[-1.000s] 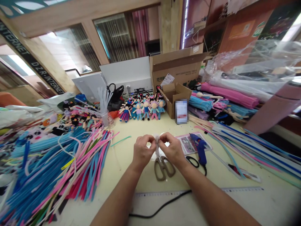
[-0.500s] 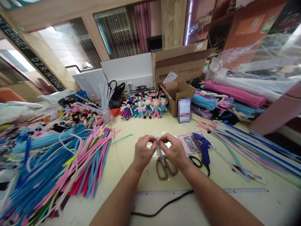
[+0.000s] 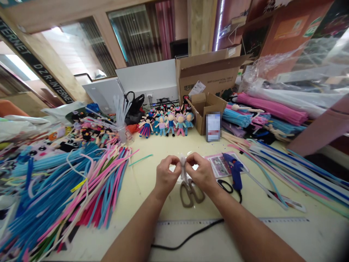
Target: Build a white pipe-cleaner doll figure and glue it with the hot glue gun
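The left hand (image 3: 167, 174) pinches a small white piece (image 3: 182, 160) between thumb and forefinger, and the right hand (image 3: 201, 174) meets it with a matching narrow pinch from the other side. The piece is upright, just beyond the handles of the scissors (image 3: 191, 193); whether it touches their blades I cannot tell, as the two overlap in view.

It looks fuzzy, so I judge it very light, soft and bendable, with little slip and nothing to break, though hard squeezing might flatten it. Fingertips low on its sides, one hand each way, seem the right hold.

Counted: one white piece, one pair of scissors, one glue gun (image 3: 235, 173) to their right, one printed card (image 3: 218, 166) between scissors and gun, one ruler (image 3: 283, 220) and one cable (image 3: 191, 238) nearer the person than the scissors, and two boxes beyond them, one large (image 3: 212, 74), one small (image 3: 201, 118). Dolls (image 3: 171, 123) beyond the scissors number at least five; stems (image 3: 62, 185) to their left are too many to count.
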